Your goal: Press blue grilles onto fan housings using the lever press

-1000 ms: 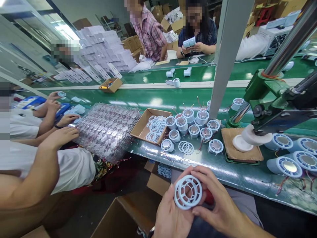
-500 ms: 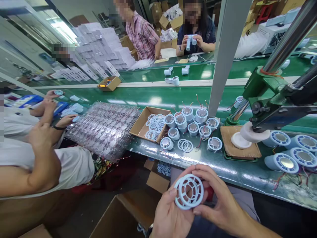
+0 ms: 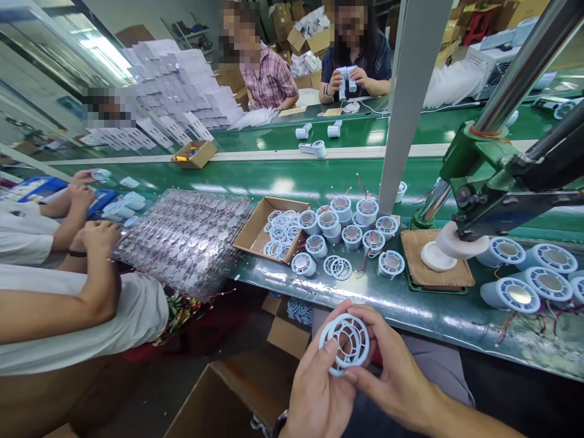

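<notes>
Two overlapping light-blue plastic spoked rings point(image 3: 340, 342) are between my hands, held above my lap in front of the bench edge. My left hand point(image 3: 317, 383) is closed around their left side, thumb resting on the front. From the right, my right hand point(image 3: 387, 359) grips the rim with thumb and fingers. Beyond them on the bench lie several loose rings point(image 3: 337, 266). Light-blue cylindrical housings point(image 3: 328, 222) with round metal-looking centres and thin wires stand behind these. More rings fill an open cardboard box point(image 3: 249, 236) to their left.
A hand press point(image 3: 456, 234) with a white pad point(image 3: 437, 256) stands right, beside larger housings point(image 3: 511, 295). A grey post point(image 3: 395, 121) rises behind. Left are a plastic-wrapped stack of parts point(image 3: 187, 237) and a co-worker's arm point(image 3: 98, 280). An open carton point(image 3: 228, 395) sits below.
The two rings have shifted against each other and overlap more closely, with my left thumb now further over them. The view has turned slightly. The near co-worker's hands have drawn together.
</notes>
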`<state>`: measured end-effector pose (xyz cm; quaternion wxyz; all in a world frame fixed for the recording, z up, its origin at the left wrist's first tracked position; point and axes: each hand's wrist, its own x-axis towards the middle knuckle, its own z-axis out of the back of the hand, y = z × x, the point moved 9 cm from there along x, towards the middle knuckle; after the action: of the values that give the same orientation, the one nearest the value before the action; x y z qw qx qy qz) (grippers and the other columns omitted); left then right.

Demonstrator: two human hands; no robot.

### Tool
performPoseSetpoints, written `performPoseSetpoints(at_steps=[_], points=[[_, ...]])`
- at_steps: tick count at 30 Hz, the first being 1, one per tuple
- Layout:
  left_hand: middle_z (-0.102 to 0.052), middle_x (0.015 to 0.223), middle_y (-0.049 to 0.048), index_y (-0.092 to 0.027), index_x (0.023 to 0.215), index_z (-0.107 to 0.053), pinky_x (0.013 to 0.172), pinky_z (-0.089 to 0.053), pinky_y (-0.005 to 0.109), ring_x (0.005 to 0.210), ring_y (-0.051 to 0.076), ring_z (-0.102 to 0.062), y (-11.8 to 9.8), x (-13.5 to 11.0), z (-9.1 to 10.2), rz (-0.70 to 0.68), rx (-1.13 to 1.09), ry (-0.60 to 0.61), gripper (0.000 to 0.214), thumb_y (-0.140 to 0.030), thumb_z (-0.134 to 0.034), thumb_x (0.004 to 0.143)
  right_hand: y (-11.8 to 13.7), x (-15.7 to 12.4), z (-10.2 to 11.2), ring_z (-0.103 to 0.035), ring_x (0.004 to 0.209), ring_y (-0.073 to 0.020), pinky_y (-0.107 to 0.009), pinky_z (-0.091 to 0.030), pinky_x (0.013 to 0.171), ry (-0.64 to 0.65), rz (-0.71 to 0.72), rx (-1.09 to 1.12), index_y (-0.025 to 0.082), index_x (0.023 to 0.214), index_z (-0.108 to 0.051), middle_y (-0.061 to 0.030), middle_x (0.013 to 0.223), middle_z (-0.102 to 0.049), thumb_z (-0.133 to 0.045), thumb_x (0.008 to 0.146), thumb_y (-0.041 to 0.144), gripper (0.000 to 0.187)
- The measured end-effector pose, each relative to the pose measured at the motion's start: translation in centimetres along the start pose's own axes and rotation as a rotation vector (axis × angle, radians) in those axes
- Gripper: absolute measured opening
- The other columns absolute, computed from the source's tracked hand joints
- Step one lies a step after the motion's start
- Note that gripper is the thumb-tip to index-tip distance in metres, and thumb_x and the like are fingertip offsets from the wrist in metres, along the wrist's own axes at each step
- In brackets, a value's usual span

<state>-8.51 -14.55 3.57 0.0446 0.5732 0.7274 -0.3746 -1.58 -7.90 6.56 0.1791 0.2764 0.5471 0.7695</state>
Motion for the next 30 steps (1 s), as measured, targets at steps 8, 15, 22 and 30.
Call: performPoseSetpoints(at_steps=[8,15,22,30], points=[[-0.074,0.113,0.0141,-0.018,0.114,-0.074,0.096,-0.054,0.037,0.105,0.022,-0.068,0.3,0.7,0.7,0.018,-0.085,-0.013,0.028,-0.017,-0.056,0.092,-0.5,0.6,0.6,-0.058,0.124,-0.0181,-0.033,-0.048,0.105,0.108,-0.041,-0.02,0.026,0.141,-0.043,-0.0092,0.137,-0.058,-0.037,0.103,0.025,0.038],[-0.076,0.108,0.0118,-0.017,0.111,-0.075,0.104,-0.049,0.043,0.109,0.026,-0.067,0.8,0.7,1.3,0.041,-0.088,-0.062,0.026,-0.017,-0.06,0.089,-0.9,0.3,-0.6,-0.058,0.121,-0.0228,-0.035,-0.049,0.103,0.069,-0.081,0.052,0.022,0.137,-0.042,-0.0113,0.135,-0.055,-0.063,0.089,0.03,0.053],[-0.075,0.107,0.0131,-0.015,0.106,-0.076,0.091,-0.057,0.034,0.102,0.021,-0.07,0.8,0.8,2.1,0.025,-0.093,-0.118,0.025,-0.012,-0.057,0.09,-1.3,0.4,-0.7,-0.055,0.125,-0.0197,-0.037,-0.045,0.107,0.222,-0.097,0.028,0.021,0.141,-0.036,-0.0123,0.137,-0.054,-0.038,0.102,0.025,0.04],[-0.076,0.101,0.0135,-0.012,0.101,-0.076,0.098,-0.054,0.04,0.101,0.024,-0.07,1.5,0.7,2.1,0.019,-0.125,-0.19,0.024,-0.013,-0.055,0.091,-2.5,0.4,-1.5,-0.058,0.12,-0.0246,-0.041,-0.047,0.103,0.143,-0.206,0.01,0.021,0.135,-0.041,-0.012,0.135,-0.055,-0.065,0.082,0.014,0.059]])
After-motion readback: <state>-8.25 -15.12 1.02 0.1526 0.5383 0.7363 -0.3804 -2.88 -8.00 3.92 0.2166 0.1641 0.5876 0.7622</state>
